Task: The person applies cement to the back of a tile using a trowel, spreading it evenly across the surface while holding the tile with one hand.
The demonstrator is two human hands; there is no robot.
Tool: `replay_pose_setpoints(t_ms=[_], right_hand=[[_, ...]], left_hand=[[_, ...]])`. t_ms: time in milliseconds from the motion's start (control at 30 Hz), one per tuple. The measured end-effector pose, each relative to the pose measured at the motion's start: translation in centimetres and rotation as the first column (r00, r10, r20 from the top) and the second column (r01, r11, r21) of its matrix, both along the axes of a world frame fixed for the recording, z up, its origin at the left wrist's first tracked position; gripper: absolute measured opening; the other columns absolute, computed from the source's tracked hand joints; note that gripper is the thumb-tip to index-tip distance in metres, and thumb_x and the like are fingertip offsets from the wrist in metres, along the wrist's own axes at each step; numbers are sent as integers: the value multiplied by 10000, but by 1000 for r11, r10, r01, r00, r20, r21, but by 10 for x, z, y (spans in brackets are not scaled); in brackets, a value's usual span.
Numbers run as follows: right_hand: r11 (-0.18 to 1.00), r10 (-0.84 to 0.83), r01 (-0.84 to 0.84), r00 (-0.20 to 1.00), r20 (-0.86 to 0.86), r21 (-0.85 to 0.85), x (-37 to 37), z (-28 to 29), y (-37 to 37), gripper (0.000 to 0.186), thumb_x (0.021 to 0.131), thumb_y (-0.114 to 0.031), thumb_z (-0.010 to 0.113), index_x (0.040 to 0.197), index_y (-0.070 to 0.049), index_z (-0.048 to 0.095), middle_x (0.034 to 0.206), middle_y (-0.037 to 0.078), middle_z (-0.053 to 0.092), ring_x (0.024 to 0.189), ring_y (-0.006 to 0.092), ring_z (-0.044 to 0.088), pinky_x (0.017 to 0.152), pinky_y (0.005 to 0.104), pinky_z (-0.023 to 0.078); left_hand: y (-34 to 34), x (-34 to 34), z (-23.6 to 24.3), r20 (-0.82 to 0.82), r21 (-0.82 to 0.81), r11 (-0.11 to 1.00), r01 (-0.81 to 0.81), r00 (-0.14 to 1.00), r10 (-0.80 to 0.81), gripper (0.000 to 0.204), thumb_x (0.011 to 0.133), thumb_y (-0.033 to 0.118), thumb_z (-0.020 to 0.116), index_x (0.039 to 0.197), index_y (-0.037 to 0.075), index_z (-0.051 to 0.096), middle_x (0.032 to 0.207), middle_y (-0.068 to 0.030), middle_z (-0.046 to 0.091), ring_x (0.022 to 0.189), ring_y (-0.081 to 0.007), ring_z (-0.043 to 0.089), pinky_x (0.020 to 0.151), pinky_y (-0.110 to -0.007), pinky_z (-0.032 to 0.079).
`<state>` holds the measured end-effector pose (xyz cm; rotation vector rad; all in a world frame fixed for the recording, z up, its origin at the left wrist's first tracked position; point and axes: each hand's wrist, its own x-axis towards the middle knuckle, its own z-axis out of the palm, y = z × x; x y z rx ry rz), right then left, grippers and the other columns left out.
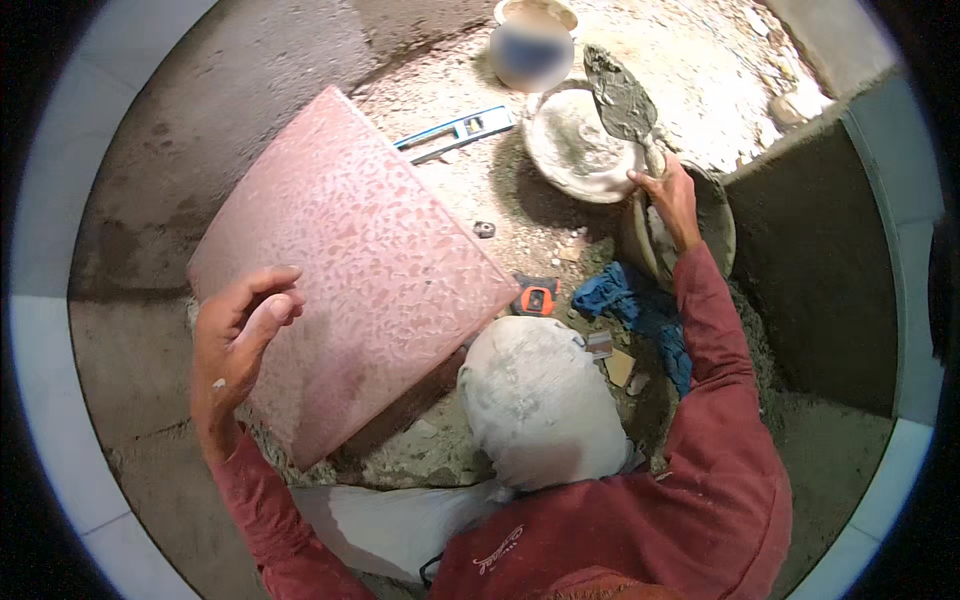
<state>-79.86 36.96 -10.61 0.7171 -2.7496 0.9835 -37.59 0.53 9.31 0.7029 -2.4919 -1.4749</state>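
Note:
My right hand grips the handle of a trowel, whose blade carries wet grey mortar, above the rim of a bucket and beside a round white basin with grey residue. My left hand is raised over the left part of a large square tile, lying pink, mottled side up; its fingers are loosely curled and apart, holding nothing that I can see. An orange and black tape measure rests by the tile's right corner. A blue spirit level lies beyond the tile.
A blue rag and small tile offcuts lie right of my grey-clad knee. Another container, partly blurred, stands at the back. Rough cement walls rise on the left, with a dark cement face on the right.

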Motion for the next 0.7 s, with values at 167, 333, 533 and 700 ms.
replay_pose_setpoints(t_ms=[167,333,533,700], right_hand=[[958,0,46,987,-160,284,0,-8,11,577,846,-313,731,1306,-15,549,1068,219,673,990,391,656,815,475,516],[964,-19,5,998,-52,-267,-5,45,66,318,861,-107,657,1142,30,603,1042,123,630,780,208,618,734,332,519],[569,50,482,789,613,-667,26,94,123,140,963,-176,637,923,-48,595,735,29,539,626,145,510,594,316,482],[520,352,271,797,492,-810,20,137,88,156,983,-195,632,911,-67,581,768,16,549,659,120,531,576,269,486]], left_hand=[[-8,70,18,3,-44,980,-196,981,196,294,995,204,613,1178,-17,675,961,-79,710,870,-145,668,803,-292,534],[-10,93,11,5,29,960,-279,960,279,310,995,247,627,1165,-5,686,956,-74,712,867,-136,670,795,-286,540],[-7,106,-18,-47,178,976,-126,990,137,284,997,195,619,1168,-24,676,965,-73,711,886,-138,678,790,-276,545],[25,96,-24,-138,128,992,18,990,0,299,980,251,612,1120,-5,679,914,-109,717,819,-164,676,737,-311,530]])
